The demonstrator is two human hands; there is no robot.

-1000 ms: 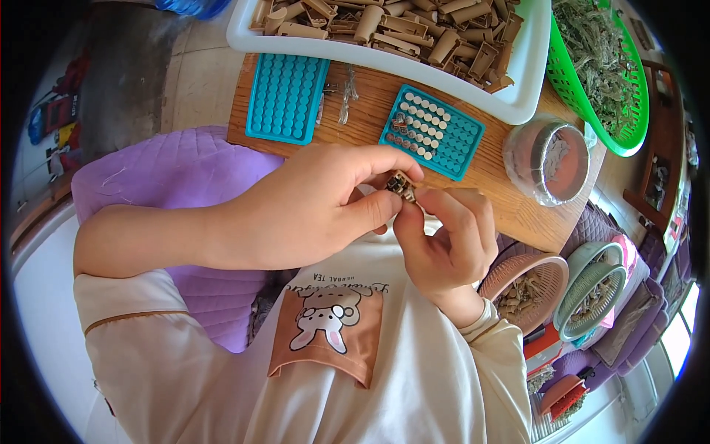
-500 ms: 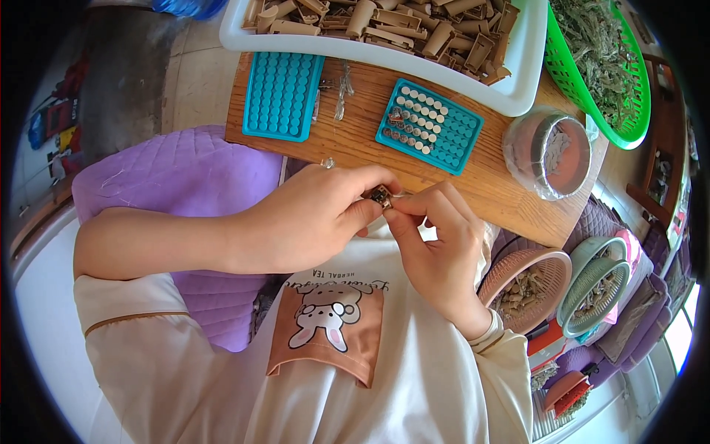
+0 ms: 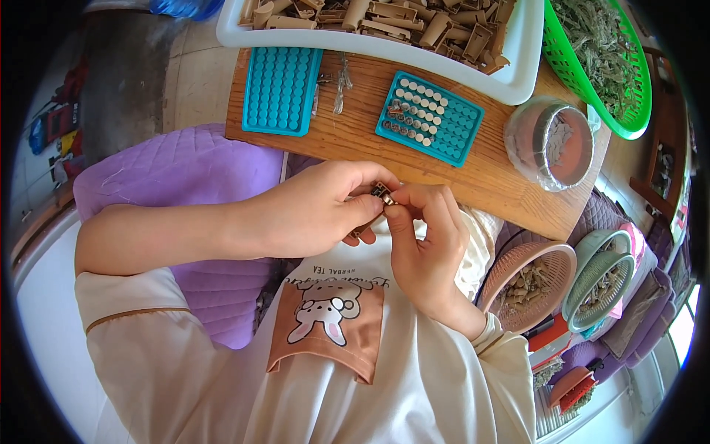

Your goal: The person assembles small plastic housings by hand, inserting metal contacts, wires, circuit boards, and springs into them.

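My left hand [image 3: 325, 200] is closed around a small brown casing with dark and shiny metal parts at its upper end [image 3: 382, 192]. Its lower end peeks out below my fingers. From the other side, the thumb and forefinger of my right hand [image 3: 429, 237] pinch at that upper end; whether they hold a separate small piece is hidden. Beyond my hands, on the wooden table [image 3: 333, 148], lies a teal tray [image 3: 462, 122] partly filled with small white discs and several silvery round pieces. A second teal tray [image 3: 279, 92] of round wells sits to its left.
A white bin [image 3: 370, 43] full of tan casings stands at the back. At the right are a plastic-wrapped round tub [image 3: 521, 148], a green basket [image 3: 569, 63] of metallic strips, and pink [image 3: 566, 285] and pale green [image 3: 629, 285] baskets. A purple padded cover [image 3: 155, 166] lies left.
My right fingers have shifted slightly at the casing's upper end. More of the casing shows below my left fingers. The view has tilted a little.
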